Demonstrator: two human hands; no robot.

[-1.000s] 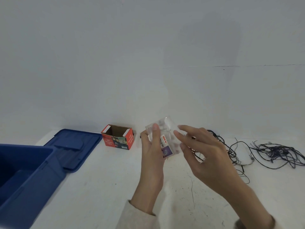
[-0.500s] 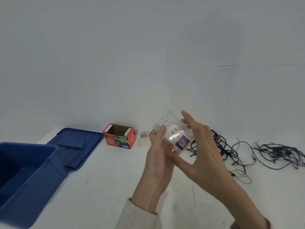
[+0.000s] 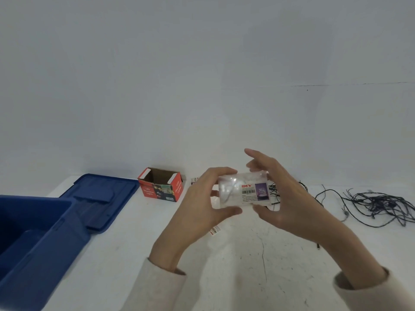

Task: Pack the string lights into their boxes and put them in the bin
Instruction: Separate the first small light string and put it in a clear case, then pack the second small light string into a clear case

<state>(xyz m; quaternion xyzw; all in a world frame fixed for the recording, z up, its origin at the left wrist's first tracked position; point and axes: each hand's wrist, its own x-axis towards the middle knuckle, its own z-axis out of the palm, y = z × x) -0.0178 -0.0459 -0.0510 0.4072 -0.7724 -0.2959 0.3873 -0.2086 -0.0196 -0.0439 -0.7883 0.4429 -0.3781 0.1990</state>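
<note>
String lights: one set sits inside a small clear plastic box with a white DIY label, held above the white table at frame centre, roughly level, long axis left-right. Pale wire is visible through the clear wall; whether the lid is fully closed, can't tell.

Left hand clamps the left end of that box, fingers over the top edge, thumb under the bottom edge. Right hand cups the right end: thumb under the lower corner, palm side against the end, index finger raised and free of the box. So both hands are on it, left doing most of the holding.

Progress, as I read it:
- One set boxed or nearly so, not in the bin yet.
- Dark tangled string lights lie loose on the table at 3 o'clock of the hands, well apart from them; a second dark tangle sits just behind the held box, partly hidden. Neither is packed.
- Red cardboard box printed "LED Decorative Lights" stands at 9–10 o'clock of the hands, top flaps open, looks empty from here.
- Dark blue plastic bin at 8 o'clock, open; visible part of its interior shows nothing inside. Its blue lid lies flat on the table between the bin and the red box.

Estimate: early. Left: bin the clear box, coil and box the dark sets, bin them.
</note>
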